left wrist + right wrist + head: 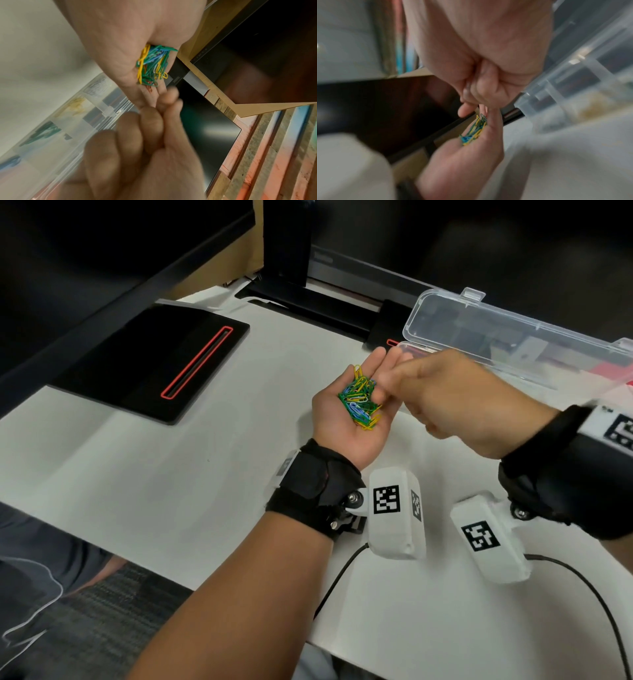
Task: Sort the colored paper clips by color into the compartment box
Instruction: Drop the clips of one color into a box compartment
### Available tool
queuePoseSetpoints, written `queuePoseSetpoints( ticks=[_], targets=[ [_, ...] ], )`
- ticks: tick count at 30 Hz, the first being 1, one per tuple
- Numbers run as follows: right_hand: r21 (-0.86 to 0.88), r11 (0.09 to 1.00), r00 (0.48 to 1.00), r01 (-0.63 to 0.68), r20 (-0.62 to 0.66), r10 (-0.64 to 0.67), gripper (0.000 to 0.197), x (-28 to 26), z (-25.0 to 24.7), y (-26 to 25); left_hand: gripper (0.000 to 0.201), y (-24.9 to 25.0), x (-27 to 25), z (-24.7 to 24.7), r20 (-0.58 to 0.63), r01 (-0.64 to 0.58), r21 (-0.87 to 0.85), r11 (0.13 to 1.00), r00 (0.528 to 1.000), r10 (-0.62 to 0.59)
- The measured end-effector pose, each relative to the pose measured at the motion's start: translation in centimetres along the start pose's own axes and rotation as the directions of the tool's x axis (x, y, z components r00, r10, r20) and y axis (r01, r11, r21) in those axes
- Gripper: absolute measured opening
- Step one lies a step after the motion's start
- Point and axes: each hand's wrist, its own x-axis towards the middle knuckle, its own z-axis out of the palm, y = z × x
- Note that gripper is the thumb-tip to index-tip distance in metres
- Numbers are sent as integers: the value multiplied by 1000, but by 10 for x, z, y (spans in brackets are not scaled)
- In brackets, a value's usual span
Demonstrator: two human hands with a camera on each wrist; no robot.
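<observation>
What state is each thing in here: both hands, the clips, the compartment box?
left hand: palm up, open, cupping the clips
paper clips: mixed green, yellow and blue pile in the palm
right hand: fingers curled, tips at the left fingers; too blurred to tell if it pinches a clip
compartment box: lid open, some clips already sorted inside

Black wrist straps (310,486), white tagged cameras (395,513)

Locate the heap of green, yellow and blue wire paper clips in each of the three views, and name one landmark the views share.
Head: heap of green, yellow and blue wire paper clips, centre, on the upturned left palm.
Left wrist: upper centre, in the palm.
Right wrist: below centre, on the palm.
Shared landmark: clear plastic compartment box.
</observation>
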Motion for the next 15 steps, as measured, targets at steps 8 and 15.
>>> queuePoseSetpoints(
  ticks=[8,15],
  targets=[
    [-558,823,988,108,-35,-154,9,1,20,-2,38,-6,0,-5,-33,2,-23,1000,999,-3],
    [-219,975,996,25,-81,-43,7,5,16,0,39,-4,4,-6,-8,-13,0,1000,1000,13]
  ],
)
